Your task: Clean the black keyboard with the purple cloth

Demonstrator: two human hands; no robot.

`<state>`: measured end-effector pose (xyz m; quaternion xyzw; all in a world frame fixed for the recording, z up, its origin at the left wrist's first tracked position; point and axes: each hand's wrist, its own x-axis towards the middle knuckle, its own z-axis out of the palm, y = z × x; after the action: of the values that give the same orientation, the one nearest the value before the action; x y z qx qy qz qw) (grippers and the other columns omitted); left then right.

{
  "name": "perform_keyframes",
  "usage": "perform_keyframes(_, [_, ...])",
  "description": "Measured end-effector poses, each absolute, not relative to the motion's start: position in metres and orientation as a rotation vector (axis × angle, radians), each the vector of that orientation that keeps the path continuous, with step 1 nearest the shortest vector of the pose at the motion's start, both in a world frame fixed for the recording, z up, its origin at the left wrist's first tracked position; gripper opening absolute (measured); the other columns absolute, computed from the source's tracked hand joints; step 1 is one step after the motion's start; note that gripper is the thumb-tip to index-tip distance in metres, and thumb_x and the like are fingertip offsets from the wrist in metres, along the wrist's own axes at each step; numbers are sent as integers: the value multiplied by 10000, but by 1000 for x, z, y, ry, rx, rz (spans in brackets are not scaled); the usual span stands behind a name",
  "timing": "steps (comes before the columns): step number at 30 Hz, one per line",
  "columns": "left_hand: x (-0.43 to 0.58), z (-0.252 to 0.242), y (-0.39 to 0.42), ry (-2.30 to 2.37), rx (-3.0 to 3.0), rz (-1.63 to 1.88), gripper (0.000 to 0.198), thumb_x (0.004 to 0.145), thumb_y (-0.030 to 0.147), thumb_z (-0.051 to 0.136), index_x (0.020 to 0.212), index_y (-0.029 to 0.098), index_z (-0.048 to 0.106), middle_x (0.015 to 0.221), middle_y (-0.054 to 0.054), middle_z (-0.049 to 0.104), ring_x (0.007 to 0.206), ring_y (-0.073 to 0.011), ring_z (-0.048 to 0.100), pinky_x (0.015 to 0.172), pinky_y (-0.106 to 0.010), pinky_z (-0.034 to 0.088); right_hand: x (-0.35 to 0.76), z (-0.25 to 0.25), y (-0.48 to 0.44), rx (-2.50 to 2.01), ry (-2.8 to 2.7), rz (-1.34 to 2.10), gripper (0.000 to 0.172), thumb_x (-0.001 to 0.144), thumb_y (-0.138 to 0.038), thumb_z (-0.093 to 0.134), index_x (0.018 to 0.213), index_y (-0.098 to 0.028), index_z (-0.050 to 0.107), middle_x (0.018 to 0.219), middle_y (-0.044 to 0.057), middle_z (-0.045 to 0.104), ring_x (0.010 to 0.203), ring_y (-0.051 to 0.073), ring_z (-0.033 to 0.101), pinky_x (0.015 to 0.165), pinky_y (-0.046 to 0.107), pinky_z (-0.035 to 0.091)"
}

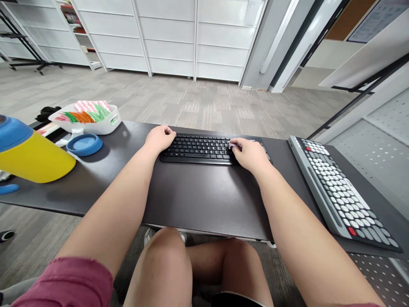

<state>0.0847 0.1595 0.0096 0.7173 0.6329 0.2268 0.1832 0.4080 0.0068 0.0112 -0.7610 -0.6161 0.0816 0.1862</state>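
Note:
A black keyboard [201, 149] lies flat on the dark table in front of me. My left hand [159, 138] is closed at its left end, fingers curled around the upper left corner. Over the right part of the keys, my right hand [251, 154] is closed in a pinch. Between its fingertips shows a small pale scrap [234, 146], perhaps a wipe or cloth, pressed on the keys; most of it is hidden by the fingers. The right end of the keyboard is partly covered by that hand.
A grey keyboard with round white keys [345, 192] lies at the right. On the left are a blue-and-yellow container [35, 155], a blue ring-shaped lid [84, 145] and a white basket [96, 128] of colourful items. The dark table's [204, 196] front edge lies above my knees.

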Motion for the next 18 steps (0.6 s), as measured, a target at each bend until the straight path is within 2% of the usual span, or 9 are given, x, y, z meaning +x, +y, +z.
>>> perform_keyframes(18, [90, 14, 155, 1805, 2083, 543, 169, 930, 410, 748, 909, 266, 662, 1186, -105, 797, 1147, -335, 707, 995, -428, 532, 405, 13, 6, -2155, -1754, 218, 397, 1064, -333, 569, 1403, -310, 774, 1243, 59, 845, 1185, 338, 753, 987, 448, 566])
